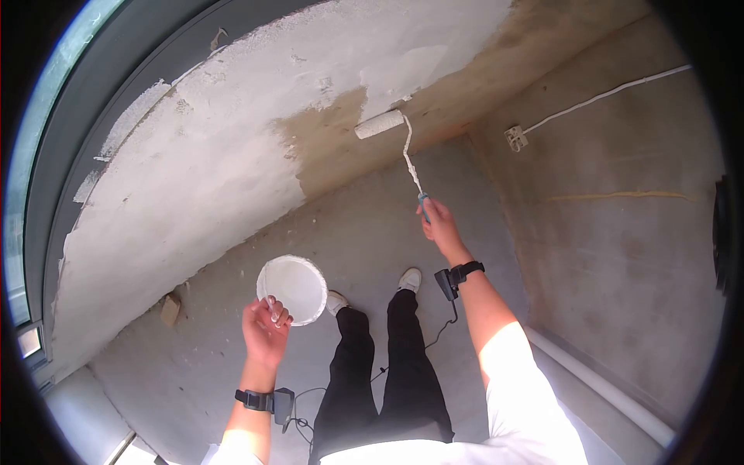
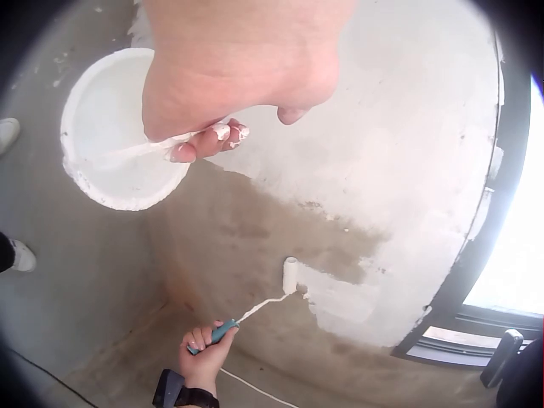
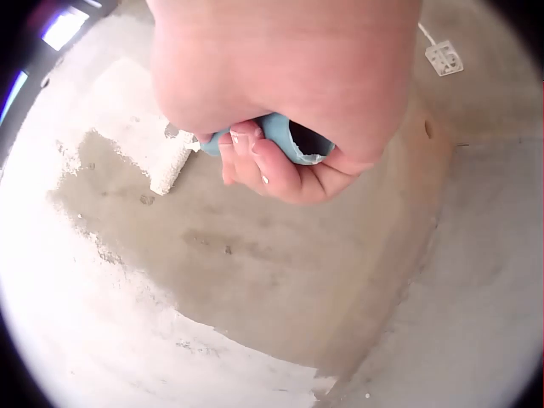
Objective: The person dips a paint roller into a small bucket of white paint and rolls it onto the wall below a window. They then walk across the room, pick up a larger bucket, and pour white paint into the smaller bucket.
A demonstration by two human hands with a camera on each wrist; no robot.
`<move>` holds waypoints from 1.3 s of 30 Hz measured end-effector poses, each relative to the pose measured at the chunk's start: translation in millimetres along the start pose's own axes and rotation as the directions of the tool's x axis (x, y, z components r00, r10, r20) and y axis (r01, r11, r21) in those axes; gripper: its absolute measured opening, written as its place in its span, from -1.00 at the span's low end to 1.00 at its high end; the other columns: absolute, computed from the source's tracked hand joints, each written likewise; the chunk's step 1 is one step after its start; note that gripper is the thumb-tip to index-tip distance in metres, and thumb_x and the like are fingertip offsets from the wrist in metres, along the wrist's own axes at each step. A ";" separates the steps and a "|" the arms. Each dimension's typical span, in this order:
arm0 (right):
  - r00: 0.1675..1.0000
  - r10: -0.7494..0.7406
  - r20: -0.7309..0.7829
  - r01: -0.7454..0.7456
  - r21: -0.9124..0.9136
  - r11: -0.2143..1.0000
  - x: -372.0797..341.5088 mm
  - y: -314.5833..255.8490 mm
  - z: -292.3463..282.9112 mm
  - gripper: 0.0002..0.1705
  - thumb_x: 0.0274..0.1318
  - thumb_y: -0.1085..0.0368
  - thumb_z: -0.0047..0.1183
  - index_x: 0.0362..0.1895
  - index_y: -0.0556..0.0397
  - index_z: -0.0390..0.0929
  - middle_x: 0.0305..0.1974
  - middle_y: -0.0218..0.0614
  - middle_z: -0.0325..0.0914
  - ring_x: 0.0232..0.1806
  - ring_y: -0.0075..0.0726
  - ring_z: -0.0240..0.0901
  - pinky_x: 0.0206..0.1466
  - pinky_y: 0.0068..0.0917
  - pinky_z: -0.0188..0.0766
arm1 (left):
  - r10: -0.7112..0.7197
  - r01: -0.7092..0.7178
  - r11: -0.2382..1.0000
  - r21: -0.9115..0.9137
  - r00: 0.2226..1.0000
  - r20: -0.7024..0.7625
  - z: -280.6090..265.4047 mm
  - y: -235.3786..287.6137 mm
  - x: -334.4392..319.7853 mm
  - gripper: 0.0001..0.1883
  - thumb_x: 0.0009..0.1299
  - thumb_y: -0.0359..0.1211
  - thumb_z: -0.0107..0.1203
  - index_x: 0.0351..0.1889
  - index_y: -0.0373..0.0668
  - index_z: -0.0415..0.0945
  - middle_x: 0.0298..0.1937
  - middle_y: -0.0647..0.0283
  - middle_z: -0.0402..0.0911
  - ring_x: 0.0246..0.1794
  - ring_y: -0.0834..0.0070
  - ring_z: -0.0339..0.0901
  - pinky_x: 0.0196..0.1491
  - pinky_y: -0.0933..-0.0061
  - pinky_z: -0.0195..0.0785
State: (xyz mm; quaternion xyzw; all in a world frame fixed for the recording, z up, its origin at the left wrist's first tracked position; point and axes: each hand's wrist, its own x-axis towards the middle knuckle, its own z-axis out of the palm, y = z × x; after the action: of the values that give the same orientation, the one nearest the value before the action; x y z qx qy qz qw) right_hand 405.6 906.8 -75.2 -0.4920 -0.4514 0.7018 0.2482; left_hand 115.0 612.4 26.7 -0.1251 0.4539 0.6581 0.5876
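Observation:
My right hand (image 1: pixel 442 228) grips the blue handle (image 3: pixel 285 140) of a paint roller, fingers curled round it. The white roller sleeve (image 1: pixel 380 124) is against the lower wall, at the border of fresh white paint and bare brown plaster. My left hand (image 1: pixel 266 333) holds a white paint bucket (image 2: pixel 83 174) by its paint-coated bail, which runs across the bucket's mouth to the curled fingers in the left wrist view. White paint smears the left fingertips (image 2: pixel 223 133). The bucket hangs over the floor, left of my feet.
A partly painted wall (image 1: pixel 209 139) curves along the left below a dark window frame (image 1: pixel 85 116). At right, a socket box (image 1: pixel 515 138) with a white cable sits on the bare wall. A white pipe (image 1: pixel 601 385) runs along that wall's base. A small block (image 1: pixel 170 309) lies on the floor.

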 end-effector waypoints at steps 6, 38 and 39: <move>0.983 -0.180 0.022 0.180 -0.007 0.984 -30.2 -60.0 32.4 -0.60 0.50 -0.04 -0.18 -0.31 -0.04 0.41 -0.69 -0.63 0.12 -0.75 -0.74 -0.05 -0.70 -0.62 -0.13 | 0.014 -0.014 0.999 -0.031 1.000 0.015 -1.7 7.6 -4.7 -0.73 0.46 -0.10 -0.15 -0.30 -0.08 0.36 -0.57 0.42 0.24 -0.53 0.57 0.19 -0.22 0.43 0.18; 0.998 -0.050 -0.029 0.048 -0.074 0.996 -24.4 -10.9 53.7 -0.59 0.50 -0.07 -0.19 -0.32 -0.06 0.38 -0.70 -0.60 0.12 -0.77 -0.71 -0.02 -0.71 -0.62 -0.10 | 0.106 -0.103 0.967 -0.234 0.994 0.001 -32.5 40.1 -45.9 -0.70 0.46 -0.09 -0.15 -0.26 -0.13 0.34 -0.56 0.39 0.20 -0.53 0.54 0.17 -0.21 0.41 0.20; 0.998 -0.064 -0.025 0.063 -0.073 0.995 -29.1 -23.2 59.6 -0.59 0.50 -0.07 -0.20 -0.31 -0.06 0.38 -0.70 -0.60 0.12 -0.77 -0.71 -0.02 -0.71 -0.62 -0.10 | 0.105 -0.099 0.965 -0.241 0.994 0.013 -36.3 40.7 -44.9 -0.70 0.46 -0.09 -0.15 -0.26 -0.12 0.33 -0.56 0.40 0.20 -0.53 0.54 0.17 -0.21 0.41 0.19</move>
State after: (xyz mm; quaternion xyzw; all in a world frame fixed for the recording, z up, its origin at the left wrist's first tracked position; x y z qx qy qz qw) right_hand 360.3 871.4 -34.8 -0.4957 -0.4885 0.6699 0.2586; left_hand 78.1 559.9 56.2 -0.1634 0.3692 0.7392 0.5390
